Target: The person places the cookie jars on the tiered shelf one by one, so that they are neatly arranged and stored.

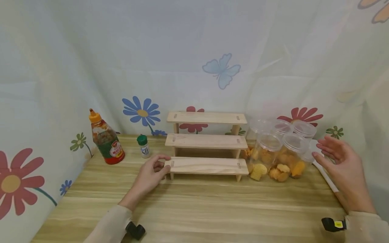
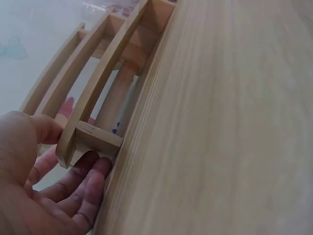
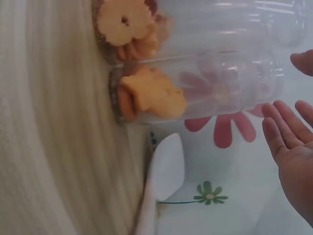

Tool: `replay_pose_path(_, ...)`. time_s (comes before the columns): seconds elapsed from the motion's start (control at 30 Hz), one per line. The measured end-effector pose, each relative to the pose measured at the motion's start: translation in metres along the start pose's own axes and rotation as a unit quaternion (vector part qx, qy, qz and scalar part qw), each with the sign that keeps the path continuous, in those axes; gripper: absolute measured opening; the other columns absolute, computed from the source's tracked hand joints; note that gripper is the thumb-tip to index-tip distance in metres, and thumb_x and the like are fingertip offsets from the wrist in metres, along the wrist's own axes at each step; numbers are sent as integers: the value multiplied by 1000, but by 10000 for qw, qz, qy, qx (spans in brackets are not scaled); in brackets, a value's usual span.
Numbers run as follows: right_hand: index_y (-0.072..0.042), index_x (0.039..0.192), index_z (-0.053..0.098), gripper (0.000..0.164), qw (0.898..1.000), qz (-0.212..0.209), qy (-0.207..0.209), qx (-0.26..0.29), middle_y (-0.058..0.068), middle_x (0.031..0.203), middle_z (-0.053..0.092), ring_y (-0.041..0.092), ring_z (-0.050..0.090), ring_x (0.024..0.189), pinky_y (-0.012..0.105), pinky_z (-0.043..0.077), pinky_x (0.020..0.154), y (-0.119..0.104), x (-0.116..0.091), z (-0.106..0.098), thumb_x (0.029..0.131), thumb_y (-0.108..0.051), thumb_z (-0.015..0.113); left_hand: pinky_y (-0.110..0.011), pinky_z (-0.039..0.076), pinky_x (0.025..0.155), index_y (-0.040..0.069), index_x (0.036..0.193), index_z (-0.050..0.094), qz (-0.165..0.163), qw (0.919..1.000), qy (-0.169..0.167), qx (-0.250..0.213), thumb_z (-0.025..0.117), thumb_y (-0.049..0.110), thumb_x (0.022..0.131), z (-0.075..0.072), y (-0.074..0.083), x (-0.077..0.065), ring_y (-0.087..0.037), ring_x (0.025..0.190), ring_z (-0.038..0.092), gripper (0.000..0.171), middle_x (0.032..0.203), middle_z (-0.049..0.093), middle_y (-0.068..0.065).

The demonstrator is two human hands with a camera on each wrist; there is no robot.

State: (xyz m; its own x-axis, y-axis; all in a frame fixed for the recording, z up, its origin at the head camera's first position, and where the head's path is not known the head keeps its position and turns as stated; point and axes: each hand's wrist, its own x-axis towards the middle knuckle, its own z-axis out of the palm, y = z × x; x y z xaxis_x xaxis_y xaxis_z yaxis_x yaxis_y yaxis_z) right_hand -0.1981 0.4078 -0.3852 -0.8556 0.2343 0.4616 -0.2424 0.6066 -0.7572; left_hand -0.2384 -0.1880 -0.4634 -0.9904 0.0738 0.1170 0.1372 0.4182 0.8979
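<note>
A three-tier wooden step rack (image 1: 206, 164) stands on the table in the head view. My left hand (image 1: 153, 171) grips the left end of its lowest board. In the left wrist view the thumb of my left hand (image 2: 58, 181) lies by the board (image 2: 93, 93), with the fingers curled below at the end support (image 2: 100, 134). Beside the rack on the right are several clear jars (image 1: 268, 145) with cookies in the bottom. My right hand (image 1: 343, 165) is raised right of them, fingers spread and holding nothing. In the right wrist view it is close to the top of a jar (image 3: 210, 90).
A sauce bottle (image 1: 107, 141) with an orange cap stands at the left, and a small green-capped shaker (image 1: 143, 146) is between it and the rack. A white spatula (image 3: 168, 169) with a wooden handle lies at the right. Behind hangs a flowered curtain (image 1: 182, 50).
</note>
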Motion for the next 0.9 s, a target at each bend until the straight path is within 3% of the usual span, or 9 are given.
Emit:
replay_pose_path(0.17,-7,159,57,64,9991,169,-310,248,-20,135,66,-10,62,116,2,46,94,18,-1,3,102,-13,84,-31,60,71,13,141,67,-53,9990,-81,-437,74,20,110,0,-5,1,-25,87,74,33,103,78,-14)
replay_pose_path(0.37,-1,153,59,61,9977,389,-539,158,-28,124,65,-14,63,108,1,47,89,36,-2,7,101,-16,86,-30,60,69,16,139,68,-91,9990,-124,-424,77,28,109,0,-8,2,-24,84,72,34,100,77,-14)
replay_pose_path(0.53,-6,145,63,51,9956,470,-760,266,-34,116,66,-16,64,101,3,50,85,41,-4,8,100,-14,87,-29,54,64,22,137,68,-132,9996,-131,-197,83,37,104,1,-8,4,-23,78,67,39,96,77,-11)
replay_pose_path(0.67,-17,140,65,46,9931,647,-917,348,-36,114,67,-16,65,101,5,51,83,42,-4,9,100,-16,87,-29,53,64,23,138,68,-93,9997,-178,-150,84,41,103,0,-7,4,-24,78,66,43,97,77,-10)
replay_pose_path(0.9,-24,135,62,48,9918,754,-1001,241,-39,108,66,-16,64,99,6,52,80,47,-5,15,98,-20,90,-29,54,64,23,138,69,-103,9997,-159,-173,84,41,103,-1,-8,1,-25,79,66,42,96,77,-10)
